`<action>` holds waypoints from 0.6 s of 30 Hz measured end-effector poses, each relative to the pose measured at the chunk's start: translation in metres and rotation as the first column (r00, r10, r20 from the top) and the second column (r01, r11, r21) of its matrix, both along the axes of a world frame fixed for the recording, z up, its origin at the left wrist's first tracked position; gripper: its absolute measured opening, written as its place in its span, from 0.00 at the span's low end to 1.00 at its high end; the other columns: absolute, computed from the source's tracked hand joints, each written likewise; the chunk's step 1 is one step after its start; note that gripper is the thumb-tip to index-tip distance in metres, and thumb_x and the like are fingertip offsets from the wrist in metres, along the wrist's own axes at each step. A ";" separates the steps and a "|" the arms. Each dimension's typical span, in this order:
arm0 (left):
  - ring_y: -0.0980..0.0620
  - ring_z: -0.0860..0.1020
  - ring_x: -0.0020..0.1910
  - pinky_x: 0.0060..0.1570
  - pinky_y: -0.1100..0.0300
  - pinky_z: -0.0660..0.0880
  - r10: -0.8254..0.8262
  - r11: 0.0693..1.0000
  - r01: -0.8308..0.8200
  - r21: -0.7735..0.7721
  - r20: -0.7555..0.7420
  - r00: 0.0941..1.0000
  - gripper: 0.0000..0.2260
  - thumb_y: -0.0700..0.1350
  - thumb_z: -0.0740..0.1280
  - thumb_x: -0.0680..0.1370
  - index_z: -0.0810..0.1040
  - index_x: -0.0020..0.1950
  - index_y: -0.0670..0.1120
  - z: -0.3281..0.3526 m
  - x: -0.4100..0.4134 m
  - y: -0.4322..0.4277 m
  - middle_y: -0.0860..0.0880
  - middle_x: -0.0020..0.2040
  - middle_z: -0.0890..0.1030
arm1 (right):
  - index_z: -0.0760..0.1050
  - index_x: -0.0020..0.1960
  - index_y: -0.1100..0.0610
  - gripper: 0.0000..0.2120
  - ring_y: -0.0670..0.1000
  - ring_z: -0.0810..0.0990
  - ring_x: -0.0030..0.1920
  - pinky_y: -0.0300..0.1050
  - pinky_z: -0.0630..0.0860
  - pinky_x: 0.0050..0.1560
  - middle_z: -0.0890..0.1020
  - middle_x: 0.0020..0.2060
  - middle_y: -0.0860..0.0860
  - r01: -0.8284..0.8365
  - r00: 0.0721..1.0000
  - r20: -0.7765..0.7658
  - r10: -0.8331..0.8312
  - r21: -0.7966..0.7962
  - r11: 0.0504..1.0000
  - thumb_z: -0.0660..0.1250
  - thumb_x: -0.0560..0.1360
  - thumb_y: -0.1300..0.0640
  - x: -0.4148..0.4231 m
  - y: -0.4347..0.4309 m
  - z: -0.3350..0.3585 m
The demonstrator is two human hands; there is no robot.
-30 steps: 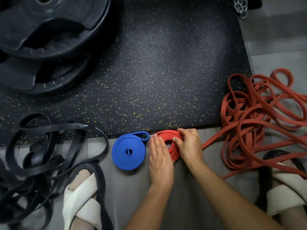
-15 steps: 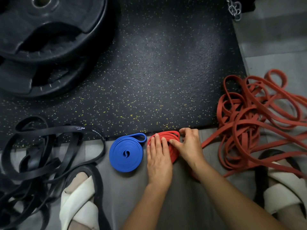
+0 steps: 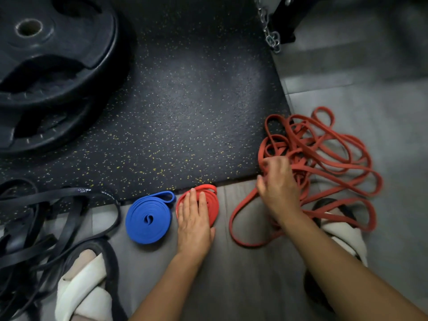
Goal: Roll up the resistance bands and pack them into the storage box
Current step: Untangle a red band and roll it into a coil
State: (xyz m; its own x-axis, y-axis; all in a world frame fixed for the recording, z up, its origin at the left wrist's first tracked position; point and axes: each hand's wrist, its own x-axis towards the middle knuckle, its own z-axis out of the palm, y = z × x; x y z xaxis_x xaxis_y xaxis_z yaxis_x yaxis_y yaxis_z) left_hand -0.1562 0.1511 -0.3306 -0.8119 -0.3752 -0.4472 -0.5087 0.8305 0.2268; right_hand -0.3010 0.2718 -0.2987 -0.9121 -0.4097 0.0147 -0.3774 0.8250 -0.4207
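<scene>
1. The coiled red rubber band was pressed to the floor under the released left grip.
2. Of the blurred right grip, the state could not be told.
3. Springy; best pinched across its turns, it was judged.

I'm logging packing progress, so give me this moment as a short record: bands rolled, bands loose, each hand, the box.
rolled: blue band roll and red band roll, side by side on the floor
loose: red band tangle on the right, black band tangle on the left
left hand: flat on the red band roll
right hand: blurred, at the red band tangle; grip unclear
storage box: not in view
</scene>
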 end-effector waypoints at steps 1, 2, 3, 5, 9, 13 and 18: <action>0.45 0.40 0.76 0.70 0.56 0.33 0.003 1.000 -0.003 0.016 0.002 1.000 0.39 0.50 0.64 0.76 0.40 0.76 0.42 0.004 0.001 0.001 0.43 0.76 0.39 | 0.72 0.55 0.63 0.19 0.64 0.74 0.54 0.54 0.72 0.54 0.73 0.52 0.63 0.070 0.997 0.011 -0.071 0.101 0.992 0.71 0.67 0.60 -0.006 0.009 0.006; 0.46 0.40 0.76 0.71 0.56 0.34 0.002 1.000 -0.002 0.012 0.005 1.000 0.38 0.50 0.63 0.76 0.40 0.76 0.43 0.010 0.002 0.002 0.43 0.77 0.40 | 0.70 0.56 0.62 0.21 0.63 0.72 0.56 0.54 0.71 0.55 0.73 0.54 0.62 0.104 0.990 0.061 -0.124 0.257 0.961 0.72 0.68 0.56 -0.011 0.018 0.012; 0.47 0.42 0.76 0.72 0.55 0.37 0.001 1.000 -0.001 0.010 0.004 1.000 0.37 0.50 0.62 0.77 0.41 0.76 0.44 0.017 0.001 0.004 0.44 0.77 0.42 | 0.70 0.58 0.61 0.21 0.62 0.71 0.59 0.53 0.69 0.57 0.72 0.57 0.60 0.080 0.982 0.123 -0.143 0.415 0.906 0.70 0.70 0.53 -0.013 0.028 0.015; 0.48 0.45 0.76 0.73 0.55 0.41 0.006 0.999 -0.007 0.051 0.021 1.000 0.35 0.50 0.62 0.77 0.43 0.76 0.45 0.031 0.000 0.006 0.46 0.77 0.46 | 0.71 0.58 0.58 0.15 0.60 0.73 0.59 0.51 0.69 0.57 0.73 0.58 0.58 0.002 0.962 0.225 -0.151 0.550 0.835 0.65 0.74 0.54 -0.012 0.046 0.018; 0.48 0.60 0.71 0.70 0.57 0.54 0.025 0.993 -0.022 0.115 -0.022 0.999 0.29 0.50 0.64 0.75 0.57 0.72 0.47 0.057 -0.007 0.003 0.48 0.72 0.62 | 0.77 0.47 0.59 0.06 0.60 0.77 0.51 0.49 0.72 0.52 0.78 0.49 0.59 0.278 0.889 0.306 -0.340 0.230 0.933 0.65 0.71 0.60 -0.014 0.062 0.043; 0.46 0.68 0.66 0.65 0.55 0.64 0.056 0.979 -0.049 0.197 -0.032 0.998 0.21 0.48 0.64 0.75 0.65 0.68 0.47 0.106 -0.019 -0.006 0.46 0.66 0.70 | 0.76 0.39 0.65 0.09 0.59 0.79 0.43 0.42 0.67 0.41 0.80 0.36 0.59 0.412 0.828 0.449 -0.337 -0.079 0.908 0.63 0.69 0.58 -0.037 0.070 0.105; 0.48 0.74 0.59 0.60 0.60 0.69 0.038 0.941 0.001 0.339 -0.111 0.993 0.21 0.44 0.67 0.75 0.68 0.67 0.42 0.183 -0.028 -0.006 0.45 0.64 0.74 | 0.72 0.40 0.60 0.04 0.54 0.74 0.36 0.43 0.70 0.38 0.76 0.32 0.54 0.269 0.924 0.332 -0.191 -0.209 0.940 0.66 0.72 0.62 -0.043 0.075 0.218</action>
